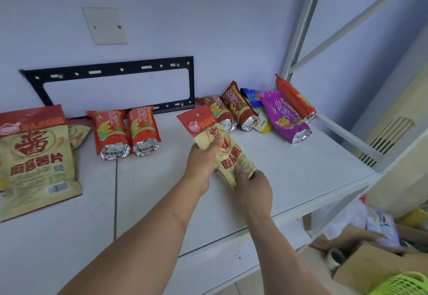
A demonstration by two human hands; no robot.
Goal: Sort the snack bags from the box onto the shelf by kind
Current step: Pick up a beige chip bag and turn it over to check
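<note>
**Both hands hold one tan chip bag above the shelf**

The left hand (203, 155) grips the upper half of a tan and red MAJIANG chip bag (216, 141), thumb across its front and fingers hidden behind it. The right hand (251, 184) holds the bag's lower end, fingers curled round the crumpled bottom corner, which it covers. The bag is tilted, red top pointing toward the back edge of the shelf (301, 167), and whether it touches the surface cannot be told.

Just behind it, near the back right corner, lies a loose cluster: two red yam-chip packs (231, 111), the nearer partly hidden by the held bag, a blue and yellow pack (254, 102) mostly buried between its neighbours, a purple yam-chip pack (286, 116), and an orange-red pack (296, 97) leaning on the shelf's upright post.

Toward the back middle, two more red packs with silver ends (126, 130) lie side by side, touching. At the left edge a large MAJIANG bag (37, 160) lies flat, cut off by the frame, covering most of another of the same kind behind it (78, 132).

Below the right front corner, a cardboard box (370, 262) shows blurred contents, beside a green basket (403, 284) cut off at the frame's corner.
</note>
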